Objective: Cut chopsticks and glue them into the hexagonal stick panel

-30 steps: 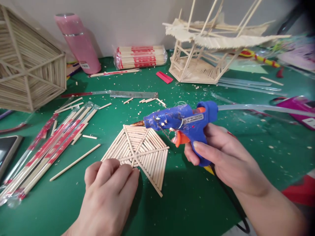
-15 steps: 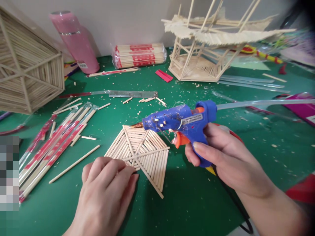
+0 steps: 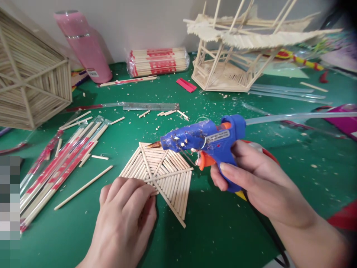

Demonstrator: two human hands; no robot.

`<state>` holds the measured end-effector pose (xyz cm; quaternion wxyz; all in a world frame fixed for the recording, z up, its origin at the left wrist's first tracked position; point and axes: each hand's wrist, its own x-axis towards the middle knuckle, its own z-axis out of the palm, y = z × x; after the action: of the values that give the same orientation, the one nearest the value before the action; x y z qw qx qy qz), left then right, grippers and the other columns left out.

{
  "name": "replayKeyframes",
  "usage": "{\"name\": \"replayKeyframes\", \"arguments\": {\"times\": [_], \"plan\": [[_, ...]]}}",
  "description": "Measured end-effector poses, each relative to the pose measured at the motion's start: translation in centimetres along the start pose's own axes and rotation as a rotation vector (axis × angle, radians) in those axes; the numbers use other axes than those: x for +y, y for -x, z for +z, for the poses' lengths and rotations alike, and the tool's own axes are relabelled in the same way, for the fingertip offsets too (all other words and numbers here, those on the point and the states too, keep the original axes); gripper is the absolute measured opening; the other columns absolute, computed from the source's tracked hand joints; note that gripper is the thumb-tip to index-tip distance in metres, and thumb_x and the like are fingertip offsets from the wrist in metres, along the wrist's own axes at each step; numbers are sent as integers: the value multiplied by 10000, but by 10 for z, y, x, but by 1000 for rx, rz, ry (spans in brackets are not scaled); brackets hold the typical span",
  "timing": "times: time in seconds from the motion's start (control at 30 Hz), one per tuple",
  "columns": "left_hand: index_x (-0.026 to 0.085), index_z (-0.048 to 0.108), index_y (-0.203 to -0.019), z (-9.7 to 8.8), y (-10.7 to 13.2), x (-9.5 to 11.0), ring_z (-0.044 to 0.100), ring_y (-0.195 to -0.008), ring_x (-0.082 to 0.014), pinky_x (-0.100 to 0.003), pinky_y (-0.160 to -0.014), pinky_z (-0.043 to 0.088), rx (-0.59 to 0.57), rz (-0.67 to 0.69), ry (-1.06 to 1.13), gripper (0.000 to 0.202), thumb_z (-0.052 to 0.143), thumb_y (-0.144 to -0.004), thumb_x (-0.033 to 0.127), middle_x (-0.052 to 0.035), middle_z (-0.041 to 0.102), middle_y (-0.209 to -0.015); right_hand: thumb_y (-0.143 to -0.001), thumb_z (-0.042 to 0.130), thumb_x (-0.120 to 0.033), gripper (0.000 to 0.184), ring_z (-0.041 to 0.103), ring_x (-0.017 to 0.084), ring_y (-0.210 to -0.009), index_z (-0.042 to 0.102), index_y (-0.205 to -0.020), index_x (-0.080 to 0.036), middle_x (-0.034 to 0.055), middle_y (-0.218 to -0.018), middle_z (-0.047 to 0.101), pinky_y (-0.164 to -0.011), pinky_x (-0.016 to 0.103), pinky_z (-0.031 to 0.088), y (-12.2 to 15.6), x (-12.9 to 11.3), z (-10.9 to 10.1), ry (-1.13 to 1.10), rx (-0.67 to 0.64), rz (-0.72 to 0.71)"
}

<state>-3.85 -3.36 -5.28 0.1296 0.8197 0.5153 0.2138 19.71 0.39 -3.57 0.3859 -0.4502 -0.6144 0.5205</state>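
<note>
In my right hand [image 3: 251,171] is a blue hot glue gun [image 3: 195,136], my fingers wrapped round its handle by the orange trigger. A clear glue stick runs out of its back. Its brown nozzle points left over the far edge of a panel of thin wooden sticks [image 3: 174,190], which lies on the green table. Spokes on the panel meet at its middle, with shorter sticks laid side by side between them. My left hand [image 3: 125,212] is closed at the panel's near left edge; its fingertips are partly hidden.
Packed chopsticks [image 3: 64,167] and one loose stick [image 3: 83,188] lie to the left. Behind stand a pink bottle [image 3: 86,48], a wrapped stick bundle [image 3: 158,62] and a wooden stick model [image 3: 225,74]. A larger stick panel [image 3: 36,82] leans at far left.
The glue gun's nozzle has shifted very slightly left and down along the panel's far edge. My left hand has moved a little to the right, still at the panel.
</note>
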Motion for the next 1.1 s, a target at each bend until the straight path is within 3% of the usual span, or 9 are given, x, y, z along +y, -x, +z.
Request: {"name": "replayKeyframes", "arguments": {"times": [0.33, 0.83, 1.1], "plan": [[200, 480, -910, 0, 1, -2, 501, -798, -179, -311, -661, 417, 28, 11, -3, 133, 517, -800, 134, -31, 552, -864, -887, 450, -311, 108, 512, 120, -499, 534, -885, -243, -27, -570, 549, -448, 230, 414, 0, 1, -1, 62, -1, -21], [205, 476, -855, 3, 0, -1, 481, -745, -182, -327, -632, 362, -7, 22, -8, 129, 503, -784, 101, -24, 546, -816, -886, 457, -331, 110, 516, 119, -519, 525, -893, -244, -30, -580, 561, -473, 227, 425, -2, 3, 0, 69, -2, 16], [213, 534, -833, 5, 0, 4, 454, -762, -191, -351, -650, 320, 17, -46, 86, 141, 443, -827, 104, -33, 543, -826, -892, 444, -342, 121, 513, 119, -515, 516, -876, -246, -32, -572, 549, -456, 228, 408, 1, 3, -1, 71, -1, 23]]}}
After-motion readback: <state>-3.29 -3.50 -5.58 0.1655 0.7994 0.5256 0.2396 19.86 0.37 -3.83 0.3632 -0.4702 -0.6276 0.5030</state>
